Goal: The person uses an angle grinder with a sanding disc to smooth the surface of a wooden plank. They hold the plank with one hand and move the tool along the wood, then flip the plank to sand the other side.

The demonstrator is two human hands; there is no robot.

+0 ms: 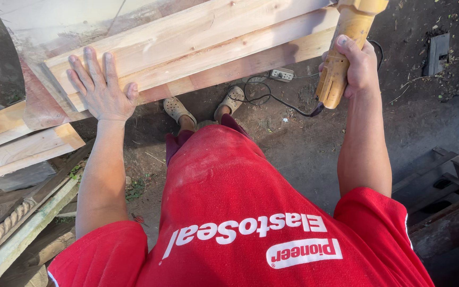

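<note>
left hand (102, 87) flat on planks (197, 48); right hand (354, 66) grips yellow power tool (341, 58).

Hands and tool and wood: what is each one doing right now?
Left hand: open, flat on the planks.
Right hand: closed round the tool.
Yellow power tool: held upright, cord hanging.
Planks: stacked, tilted.
Power strip: lying on the dirt.

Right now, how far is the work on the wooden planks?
Done: nothing finished shows; no cut or mark is visible. In hand: the left hand lies flat on the stacked planks, and the right hand grips a yellow corded power tool by the planks' far edge. Its working end is out of view, so what remains cannot be told.
</note>
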